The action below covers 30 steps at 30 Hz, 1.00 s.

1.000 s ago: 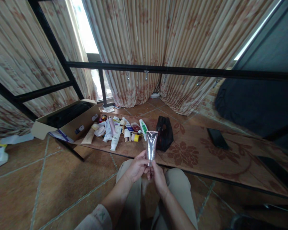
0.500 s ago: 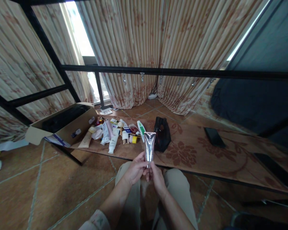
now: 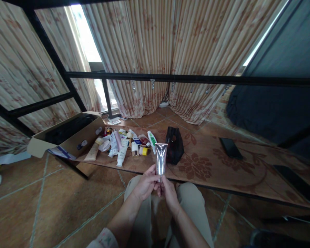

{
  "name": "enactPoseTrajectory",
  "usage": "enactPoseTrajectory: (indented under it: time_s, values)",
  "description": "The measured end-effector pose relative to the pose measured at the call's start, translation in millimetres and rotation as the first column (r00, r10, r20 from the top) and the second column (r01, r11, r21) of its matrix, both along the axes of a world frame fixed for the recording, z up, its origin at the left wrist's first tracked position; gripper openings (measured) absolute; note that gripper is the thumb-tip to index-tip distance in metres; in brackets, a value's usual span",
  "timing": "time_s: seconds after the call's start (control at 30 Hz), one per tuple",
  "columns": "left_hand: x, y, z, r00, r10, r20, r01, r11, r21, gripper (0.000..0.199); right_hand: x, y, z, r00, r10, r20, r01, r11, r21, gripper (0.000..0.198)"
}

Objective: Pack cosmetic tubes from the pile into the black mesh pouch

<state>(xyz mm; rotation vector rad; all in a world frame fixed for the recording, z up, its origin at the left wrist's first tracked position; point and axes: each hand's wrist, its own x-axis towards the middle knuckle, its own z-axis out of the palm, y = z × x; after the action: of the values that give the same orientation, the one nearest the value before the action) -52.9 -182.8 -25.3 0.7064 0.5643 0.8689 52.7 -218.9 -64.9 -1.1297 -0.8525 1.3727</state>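
I am holding the silver tube [image 3: 161,160] between both hands, above my knees [image 3: 192,198] and in front of the near edge of the counter [image 3: 263,181]. My left hand [image 3: 145,185] is closing its thumb and fingers on the tube's lower left side, and my right hand [image 3: 169,194] is pressing its thumb at the lower right; some of my fingertips are hiding behind the tube, so I cannot tell just where they are touching.

For doing this well, I judge that both hands should be sharing a light, even grip low on the tube, steadying it without denting the soft-looking body. Tilting it a little should be helping if the shine is hiding any print; I cannot make any out.

The tube's broad, flat end is pointing up and away from me, to the far side, and its narrow end is pointing down toward me, between my thumbs. Its long axis is running near to far in my view, almost straight, with the top leaning very slightly right; how steeply it is standing I cannot tell. Beyond it, the black bag [image 3: 177,150] is sitting just right of the tube in view, and the green-white tube [image 3: 152,138] is lying to the far left.
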Motion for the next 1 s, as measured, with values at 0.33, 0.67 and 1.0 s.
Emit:
enactPoseTrajectory:
  time_s: [0.33,0.67,1.0]
  values:
    - [0,0,-3.1,1.0,0.008,-0.019,-0.008,1.0,0.013,0.059,-1,0,3,1.0,-0.008,0.011,0.008,1.0,-0.023,0.06]
    - [-1,-1,-4.0,0.997,0.074,-0.024,-0.074,0.997,0.021,0.06,-1,-5,9,0.994,0.002,0.11,-0.01,0.997,0.076,0.06]
    - [-9,0,2.8,0.974,0.223,-0.029,-0.224,0.974,-0.038,0.054,53,-5,23,0.951,-0.277,0.136,0.248,0.948,0.201,0.037]
